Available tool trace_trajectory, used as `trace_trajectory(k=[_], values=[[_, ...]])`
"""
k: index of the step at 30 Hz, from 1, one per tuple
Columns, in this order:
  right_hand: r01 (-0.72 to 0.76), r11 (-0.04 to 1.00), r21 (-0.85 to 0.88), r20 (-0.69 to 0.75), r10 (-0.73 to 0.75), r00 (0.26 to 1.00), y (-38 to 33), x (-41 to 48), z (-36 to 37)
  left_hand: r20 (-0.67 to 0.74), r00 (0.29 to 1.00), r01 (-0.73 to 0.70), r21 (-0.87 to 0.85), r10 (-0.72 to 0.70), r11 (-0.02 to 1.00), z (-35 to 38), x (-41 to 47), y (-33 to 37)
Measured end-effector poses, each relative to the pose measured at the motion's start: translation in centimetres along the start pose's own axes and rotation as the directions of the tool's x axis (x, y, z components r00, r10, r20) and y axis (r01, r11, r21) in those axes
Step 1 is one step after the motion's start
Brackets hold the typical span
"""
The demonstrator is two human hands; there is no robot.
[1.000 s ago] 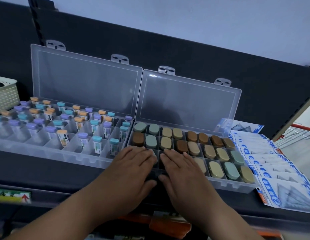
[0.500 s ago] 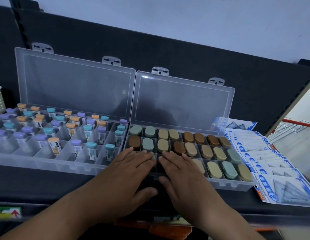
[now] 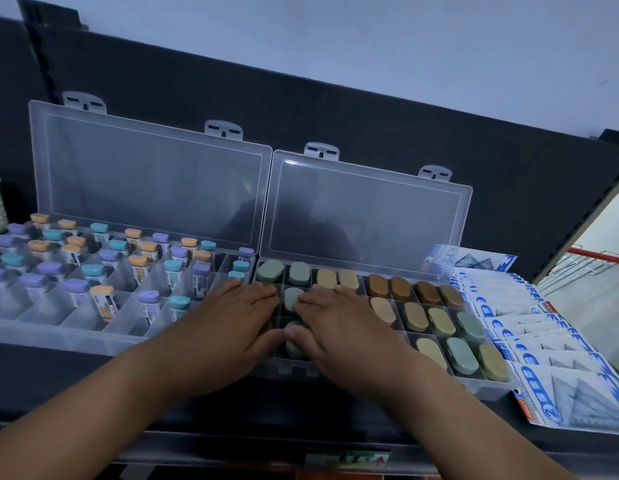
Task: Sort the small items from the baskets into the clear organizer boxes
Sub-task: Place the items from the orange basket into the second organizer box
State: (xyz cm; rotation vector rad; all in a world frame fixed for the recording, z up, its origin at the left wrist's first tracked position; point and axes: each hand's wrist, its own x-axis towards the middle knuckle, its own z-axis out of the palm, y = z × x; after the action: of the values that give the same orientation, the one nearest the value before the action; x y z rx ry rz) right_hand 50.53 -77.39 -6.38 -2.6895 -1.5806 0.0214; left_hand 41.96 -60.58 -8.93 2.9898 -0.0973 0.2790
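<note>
Dim store shelving: a dark grey shelf board [image 3: 31,375] under a plain pale bluish-white wall [image 3: 335,36].
A flat charcoal back panel [image 3: 370,126] slants across the view in soft, weak light, with the wall above it and the board below it. A black slotted metal upright [image 3: 41,50] rises at the panel's left end. Past its tan right edge, a red-and-silver wire rack [image 3: 602,254] stands over pale grey floor [image 3: 592,306].
</note>
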Motion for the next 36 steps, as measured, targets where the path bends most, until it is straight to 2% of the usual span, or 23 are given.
trace_trajectory(k=[3, 7, 9, 12, 17, 36], values=[[-0.017, 1.0, 0.027, 0.03, 0.016, 0.999, -0.2, -0.1, 0.2, -0.006, 1.0, -0.011, -0.013, 0.011, 1.0, 0.0, -0.1, -0.3], [-0.028, 0.998, 0.064, -0.026, 0.03, 0.999, 0.0, 0.3, -0.4, -0.078, 0.997, -0.009, -0.098, 0.001, 0.995, -0.7, 0.4, -0.7], [-0.043, 0.997, 0.064, -0.037, 0.045, 0.998, 0.4, 0.8, -1.0, -0.109, 0.994, -0.002, -0.069, -0.006, 0.998, -1.2, 1.4, -0.9], [-0.057, 0.996, 0.063, -0.027, 0.059, 0.998, 1.1, 1.9, -1.4, -0.083, 0.996, 0.015, 0.025, -0.013, 1.0, -1.2, 3.3, -1.8], [-0.096, 0.994, 0.049, 0.046, 0.093, 0.995, 2.4, 4.1, -0.7, -0.001, 1.0, 0.009, 0.087, -0.009, 0.996, 0.0, 5.4, -3.0], [-0.074, 0.996, 0.054, 0.076, 0.07, 0.995, 3.3, 4.0, -0.3, 0.006, 0.993, 0.116, 0.036, -0.116, 0.993, -0.3, 5.0, -1.9]])
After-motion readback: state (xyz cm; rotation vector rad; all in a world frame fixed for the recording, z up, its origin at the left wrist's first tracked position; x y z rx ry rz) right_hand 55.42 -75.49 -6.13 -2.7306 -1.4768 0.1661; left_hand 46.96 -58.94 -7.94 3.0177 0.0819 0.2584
